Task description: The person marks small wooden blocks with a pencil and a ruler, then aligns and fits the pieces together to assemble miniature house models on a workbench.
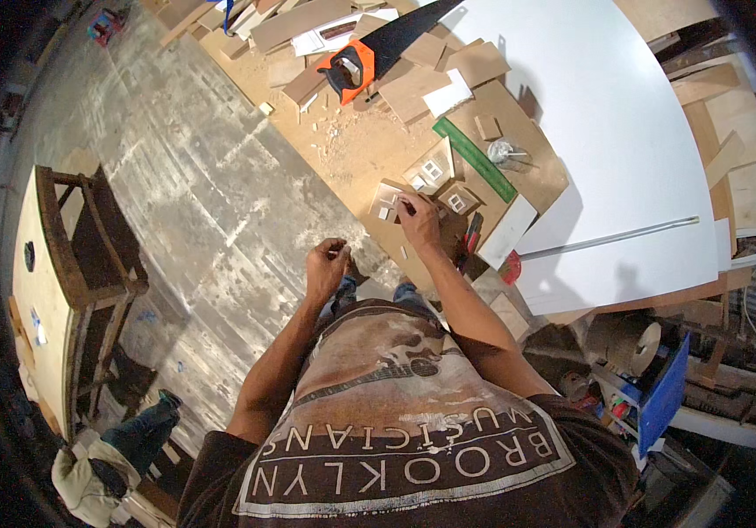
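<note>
1. Some of the panel (383, 201) on the worktop (330, 145) hides behind the right hand (417, 220), fingertips at it; whether they grip, I cannot tell.
2. The left hand (328, 266) curls above the floor (211, 176), any contents hidden.
3. The saw (387, 48) is cut off above.

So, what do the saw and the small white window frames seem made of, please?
Saw: smooth orange-and-black moulded handle, likely plastic; thin, dark blade, probably coated metal. Window frames: evenly white, no visible grain; perhaps plastic, card or painted wood.

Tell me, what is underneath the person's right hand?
Part of a small pale panel, bearing white pieces, shows out from under the right hand; whatever the hand covers there cannot be seen.
</note>
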Available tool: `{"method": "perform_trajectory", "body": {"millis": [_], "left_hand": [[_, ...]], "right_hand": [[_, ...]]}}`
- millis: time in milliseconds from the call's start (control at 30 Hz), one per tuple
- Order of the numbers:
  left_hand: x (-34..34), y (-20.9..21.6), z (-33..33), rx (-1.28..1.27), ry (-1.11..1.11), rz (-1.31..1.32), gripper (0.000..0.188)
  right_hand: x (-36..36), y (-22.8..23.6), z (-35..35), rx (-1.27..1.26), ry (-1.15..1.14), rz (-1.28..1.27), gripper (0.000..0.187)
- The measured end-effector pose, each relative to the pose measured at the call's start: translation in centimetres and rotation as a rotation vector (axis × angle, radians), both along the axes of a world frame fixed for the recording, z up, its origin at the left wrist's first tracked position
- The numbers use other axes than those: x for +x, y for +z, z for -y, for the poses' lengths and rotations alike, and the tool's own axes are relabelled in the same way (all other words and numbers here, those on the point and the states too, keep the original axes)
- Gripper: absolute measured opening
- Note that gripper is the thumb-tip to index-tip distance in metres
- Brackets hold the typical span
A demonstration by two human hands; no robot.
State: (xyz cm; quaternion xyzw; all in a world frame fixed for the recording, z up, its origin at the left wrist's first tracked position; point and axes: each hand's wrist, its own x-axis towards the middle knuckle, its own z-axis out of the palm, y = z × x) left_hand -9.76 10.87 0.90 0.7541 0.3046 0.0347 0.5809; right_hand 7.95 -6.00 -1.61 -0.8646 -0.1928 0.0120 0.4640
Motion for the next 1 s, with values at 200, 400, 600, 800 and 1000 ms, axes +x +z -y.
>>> {"method": "perform_trajectory", "body": {"millis": [200, 400, 600, 800, 1000], "left_hand": [[0.6, -0.6, -0.5, -0.067, 0.004, -0.016, 0.028], [-0.3, -0.5, -0.6, -0.032, 0.012, -0.051, 0.023], [-1.0, 0.4, -0.1, -0.045, 0.036, -0.061, 0.018], [-1.0, 0.2, -0.2, -0.057, 0.024, -0.055, 0.029], [-1.0, 0.6, -0.3, -0.063, 0.043, -0.033, 0.023]], "right_hand": [[0.0, 0.1, 0.3, -0.003, 0.033, -0.066, 0.021], [0.2, -0.2, 0.6, 0.002, 0.041, -0.065, 0.023], [0.1, 0.8, 0.1, -0.006, 0.078, -0.056, 0.022], [0.1, 1.2, 0.1, 0.001, 0.088, -0.069, 0.023], [-0.1, 0.8, 0.3, -0.005, 0.069, -0.006, 0.023]]}}
